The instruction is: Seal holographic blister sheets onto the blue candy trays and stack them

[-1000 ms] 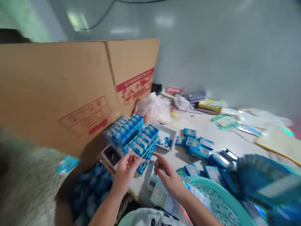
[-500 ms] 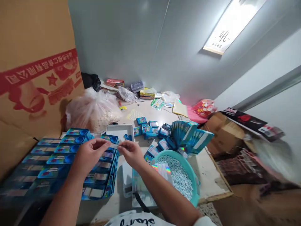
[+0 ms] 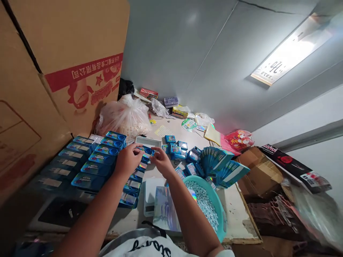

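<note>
A small blue printed box (image 3: 145,150) with a round blue part lies between my hands, at the far end of a row of similar boxes. My left hand (image 3: 129,159) is closed at its left end, thumb and fingers bent over the edge. At the right end, my right hand (image 3: 162,163) has its fingertips pinched on the box. Whatever thin piece they may press there is too small to make out. Left of my left arm, more blue boxes (image 3: 100,157) stand in overlapping rows, several with round recesses. A shallow white tray (image 3: 150,140) sits just behind the hands.
A turquoise basin (image 3: 223,217) of pale pellets (image 3: 205,203) stands right of my right forearm. Fanned blue cards (image 3: 218,160) and loose blue boxes (image 3: 178,150) lie behind it. A white scale (image 3: 149,191), tied plastic bag (image 3: 125,116) and tall carton (image 3: 88,32) are also around.
The view has swung left. My hands held a small pale piece between their fingertips in the air; now they are down at the blue box, and the piece no longer shows.
</note>
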`<move>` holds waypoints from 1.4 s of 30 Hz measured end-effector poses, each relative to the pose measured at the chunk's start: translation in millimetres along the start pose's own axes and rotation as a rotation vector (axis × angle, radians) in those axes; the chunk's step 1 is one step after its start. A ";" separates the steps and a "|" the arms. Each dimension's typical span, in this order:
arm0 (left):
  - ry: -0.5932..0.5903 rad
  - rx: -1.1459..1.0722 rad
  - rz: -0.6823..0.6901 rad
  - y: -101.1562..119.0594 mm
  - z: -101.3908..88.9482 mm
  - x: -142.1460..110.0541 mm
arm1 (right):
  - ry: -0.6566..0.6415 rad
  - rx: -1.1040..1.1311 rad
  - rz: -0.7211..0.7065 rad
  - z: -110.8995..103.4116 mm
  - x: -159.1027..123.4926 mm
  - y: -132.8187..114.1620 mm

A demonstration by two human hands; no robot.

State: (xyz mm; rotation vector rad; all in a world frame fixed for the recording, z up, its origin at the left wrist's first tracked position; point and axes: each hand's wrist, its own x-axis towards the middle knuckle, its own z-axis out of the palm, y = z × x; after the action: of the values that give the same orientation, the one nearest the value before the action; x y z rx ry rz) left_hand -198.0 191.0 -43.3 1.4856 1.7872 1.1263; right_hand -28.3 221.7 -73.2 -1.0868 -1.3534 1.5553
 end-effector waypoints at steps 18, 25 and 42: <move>-0.005 0.002 0.120 -41.9 20.0 26.0 | 0.009 0.179 0.243 12.9 -15.8 62.9; 0.329 -0.012 0.269 23.7 -10.6 -23.8 | 0.326 -0.271 0.136 -78.0 -112.0 93.5; 0.445 -0.145 0.362 75.5 128.9 -200.6 | 0.206 -1.132 0.325 -212.8 -221.4 124.9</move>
State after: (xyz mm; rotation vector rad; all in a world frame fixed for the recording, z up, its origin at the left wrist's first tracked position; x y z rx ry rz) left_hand -5.4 32.4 -61.5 1.6004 1.6973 1.8480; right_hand 241.0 65.8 -187.5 -2.1409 -2.0157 0.7318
